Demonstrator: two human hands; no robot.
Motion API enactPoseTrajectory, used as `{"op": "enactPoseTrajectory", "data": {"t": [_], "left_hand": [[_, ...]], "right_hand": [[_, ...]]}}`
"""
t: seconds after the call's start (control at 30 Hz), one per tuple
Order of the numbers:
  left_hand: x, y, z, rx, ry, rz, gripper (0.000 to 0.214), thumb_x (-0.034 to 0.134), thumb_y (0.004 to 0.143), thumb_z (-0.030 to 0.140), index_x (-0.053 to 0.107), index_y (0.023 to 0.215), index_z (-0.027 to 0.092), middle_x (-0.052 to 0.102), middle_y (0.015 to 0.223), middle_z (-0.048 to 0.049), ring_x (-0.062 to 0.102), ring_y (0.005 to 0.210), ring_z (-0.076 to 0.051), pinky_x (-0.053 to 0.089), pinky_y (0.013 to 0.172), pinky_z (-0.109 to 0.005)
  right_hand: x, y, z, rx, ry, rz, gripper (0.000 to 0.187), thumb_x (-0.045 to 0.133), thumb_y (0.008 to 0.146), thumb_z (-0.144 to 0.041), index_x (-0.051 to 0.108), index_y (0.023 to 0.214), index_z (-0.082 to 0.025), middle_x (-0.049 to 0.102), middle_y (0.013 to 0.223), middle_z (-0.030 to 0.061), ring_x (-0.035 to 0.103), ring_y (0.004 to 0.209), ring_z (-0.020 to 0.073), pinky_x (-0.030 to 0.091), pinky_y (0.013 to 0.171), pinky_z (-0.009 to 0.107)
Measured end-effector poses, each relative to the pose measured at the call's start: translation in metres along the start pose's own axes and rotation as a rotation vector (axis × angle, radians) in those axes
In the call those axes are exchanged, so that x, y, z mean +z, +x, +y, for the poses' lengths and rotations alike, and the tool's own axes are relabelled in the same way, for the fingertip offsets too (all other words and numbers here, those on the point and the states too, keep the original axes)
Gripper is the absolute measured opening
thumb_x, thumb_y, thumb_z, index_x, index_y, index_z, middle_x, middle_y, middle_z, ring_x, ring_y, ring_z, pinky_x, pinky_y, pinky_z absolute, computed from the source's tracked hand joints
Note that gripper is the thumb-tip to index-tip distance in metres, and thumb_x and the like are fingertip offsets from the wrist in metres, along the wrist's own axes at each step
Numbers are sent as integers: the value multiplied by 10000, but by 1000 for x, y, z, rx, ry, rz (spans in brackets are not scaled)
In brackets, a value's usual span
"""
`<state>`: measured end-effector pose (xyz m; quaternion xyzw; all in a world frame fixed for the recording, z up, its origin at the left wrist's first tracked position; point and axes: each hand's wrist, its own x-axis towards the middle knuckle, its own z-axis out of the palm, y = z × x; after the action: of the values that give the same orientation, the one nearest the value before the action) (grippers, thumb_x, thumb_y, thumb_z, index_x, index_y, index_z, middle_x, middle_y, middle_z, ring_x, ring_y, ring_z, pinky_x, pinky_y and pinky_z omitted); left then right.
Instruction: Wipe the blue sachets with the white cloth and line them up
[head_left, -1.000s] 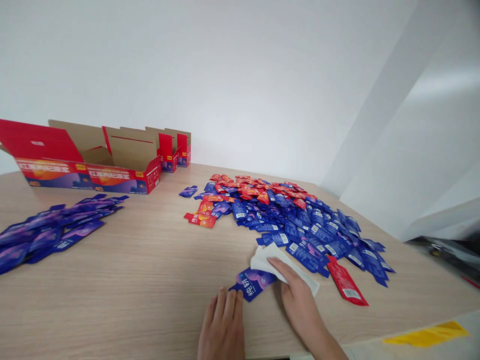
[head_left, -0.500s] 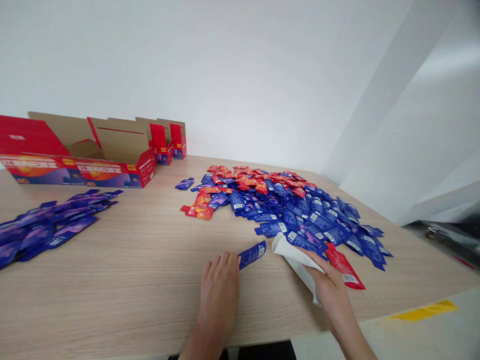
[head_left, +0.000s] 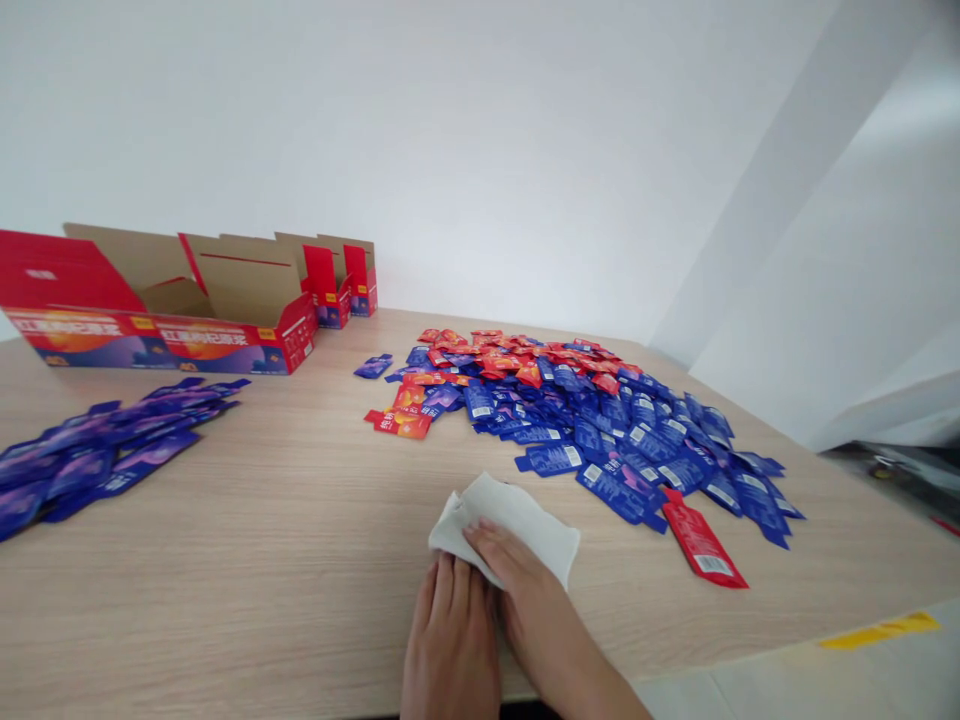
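Observation:
My right hand (head_left: 525, 590) lies on a white cloth (head_left: 517, 510) and presses it to the wooden table (head_left: 285, 540) near the front edge. My left hand (head_left: 450, 640) rests flat beside it, fingers together and stretched out, fingertips touching the cloth's near edge. No sachet shows under or between the hands. Just beyond the cloth, to the right, spreads a big heap of blue and red sachets (head_left: 600, 420). A single red sachet (head_left: 701, 540) lies at the heap's near edge, right of the cloth.
A fanned row of blue-purple sachets (head_left: 97, 450) lies at the left. Open red cartons (head_left: 165, 320) stand at the back left, two smaller ones (head_left: 341, 285) behind them. A strip of yellow tape (head_left: 877, 632) is at the lower right.
The right hand has brought the cloth left and down in front of me. The blue sachet by my left fingertips is no longer visible. My left hand has drawn back slightly.

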<state>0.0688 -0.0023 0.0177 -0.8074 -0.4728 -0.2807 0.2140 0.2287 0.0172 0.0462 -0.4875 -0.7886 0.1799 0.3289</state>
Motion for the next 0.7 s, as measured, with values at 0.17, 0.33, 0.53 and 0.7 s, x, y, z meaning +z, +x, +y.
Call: {"op": "enactPoseTrajectory", "data": {"t": [0.17,0.33,0.53,0.7], "left_hand": [[12,-6,1,1,32,-39,508,496,925,351,627,1347,101,641,1417,-103,547,1333,-275,474,1080,-381],[20,1,18,-45,21,-35,562,532,929,394,575,1415,116,592,1480,-94,493,1386,-303,428,1140,-405],[22,5,20,-58,-3,-19,412,540,946,327,667,1312,187,669,1383,-42,547,1295,-245,476,1072,-375],[21,11,19,-42,44,-74,398,546,908,223,689,1277,183,723,1253,-69,608,1180,-245,516,1021,-370]], "right_hand": [[-29,0,46,192,-241,173,824,345,722,89,589,1470,-156,581,1512,115,512,1438,230,356,1244,522],[-34,-3,52,198,-299,194,762,355,767,70,593,1463,-127,601,1491,118,542,1413,227,398,1224,477],[-27,-15,25,168,-195,206,664,382,876,-12,600,1467,-220,607,1492,67,557,1400,220,407,1215,486],[-19,-16,24,-79,-98,56,792,393,785,48,572,1490,-266,563,1532,45,497,1445,182,414,1211,434]]}}
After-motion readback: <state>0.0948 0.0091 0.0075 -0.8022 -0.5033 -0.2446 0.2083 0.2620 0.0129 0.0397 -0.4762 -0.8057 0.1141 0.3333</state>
